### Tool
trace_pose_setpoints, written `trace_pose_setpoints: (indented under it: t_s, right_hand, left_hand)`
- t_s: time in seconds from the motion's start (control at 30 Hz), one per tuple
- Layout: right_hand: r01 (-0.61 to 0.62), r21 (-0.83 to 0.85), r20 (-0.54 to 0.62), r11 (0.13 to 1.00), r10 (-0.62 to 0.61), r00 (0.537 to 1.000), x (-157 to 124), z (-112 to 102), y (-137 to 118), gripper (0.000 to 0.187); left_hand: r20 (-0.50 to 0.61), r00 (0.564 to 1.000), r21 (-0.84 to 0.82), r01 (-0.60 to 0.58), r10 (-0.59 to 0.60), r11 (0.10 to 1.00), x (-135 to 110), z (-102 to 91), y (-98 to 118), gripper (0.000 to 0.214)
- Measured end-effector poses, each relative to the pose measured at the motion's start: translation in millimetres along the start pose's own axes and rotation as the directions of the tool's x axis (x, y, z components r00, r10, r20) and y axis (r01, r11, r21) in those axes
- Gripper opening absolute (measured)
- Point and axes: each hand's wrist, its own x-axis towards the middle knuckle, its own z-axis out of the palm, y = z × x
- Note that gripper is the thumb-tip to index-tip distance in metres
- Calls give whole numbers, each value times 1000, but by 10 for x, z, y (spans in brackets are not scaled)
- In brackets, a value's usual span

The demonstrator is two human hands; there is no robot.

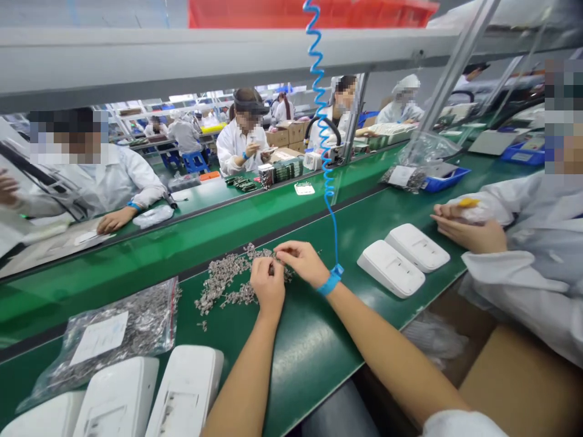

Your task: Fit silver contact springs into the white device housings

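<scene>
Long glossy green workbench (300, 364), running slantwise under both forearms. On it, at left, a clear plastic bag (146, 315) of small metal parts, white label on top. Nearer the body, three white plastic wedge-shaped housings (121, 391) side by side; a matching white pair (392, 267) sits well to the right. Left hand (268, 288) at the heap's near edge, fingers curled in, thumb against them; right hand (300, 261) just beside, thumb and fingertips drawn together (blue band (331, 280) on that wrist). Cannot tell what either grasps. Smallest: loose silvery metal pieces (225, 273), heaped beyond and left of the left hand.
</scene>
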Motion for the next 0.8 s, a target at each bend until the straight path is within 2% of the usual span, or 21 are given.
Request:
trace_pose_setpoints:
  t_s: [0.1,0.17,0.3,0.37,0.47,0.57,0.67,0.8]
  right_hand:
    - [-29,86,137,996,18,990,11,-87,-25,34]
    - [8,60,193,998,-20,981,26,-156,-58,29]
    - [94,-15,207,995,-89,974,52,-256,-104,19]
    - [69,-33,203,997,-61,977,55,-273,-112,20]
    - [11,-28,224,1000,-4,975,47,-266,-129,25]
    - [54,-63,240,997,-38,970,33,-254,-155,26]
    - [125,-142,236,982,-90,968,20,-257,-173,22]
    - [95,-175,206,980,-58,977,14,-276,-167,21]
  left_hand:
    - [63,998,-72,27,-23,997,10,-2,17,19]
    - [109,993,-135,53,-39,989,13,8,28,20]
    - [140,989,-202,77,-49,976,13,21,53,20]
    - [136,990,-180,51,-27,982,9,23,56,19]
    - [102,992,-106,-57,68,993,-3,34,43,17]
    - [69,986,-24,-149,151,989,-26,50,24,16]
    - [57,983,49,-178,175,983,-48,56,11,18]
    - [41,982,111,-188,185,976,-59,46,-13,18]
